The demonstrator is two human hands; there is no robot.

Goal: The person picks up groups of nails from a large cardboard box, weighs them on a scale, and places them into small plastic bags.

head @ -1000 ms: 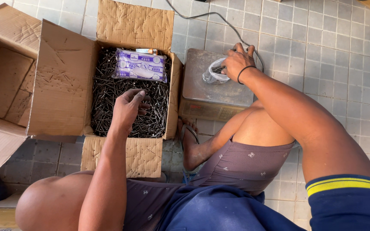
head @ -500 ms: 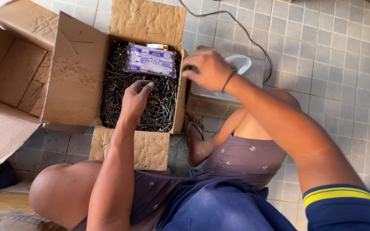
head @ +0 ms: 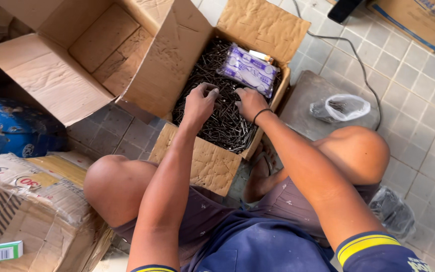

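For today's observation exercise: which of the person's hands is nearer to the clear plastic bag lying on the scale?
Right. The right hand is in the box of nails, on the side toward the plastic bag; the left hand is farther away, beyond it.

nails [head: 222,121] | dark, thin, loose heap (criss-crossed) | filling open cardboard box [head: 202,161] on tiled floor

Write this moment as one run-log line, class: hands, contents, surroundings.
left hand: in nails | right hand: in nails | cardboard box: open, purple packet on top | clear bag: on scale
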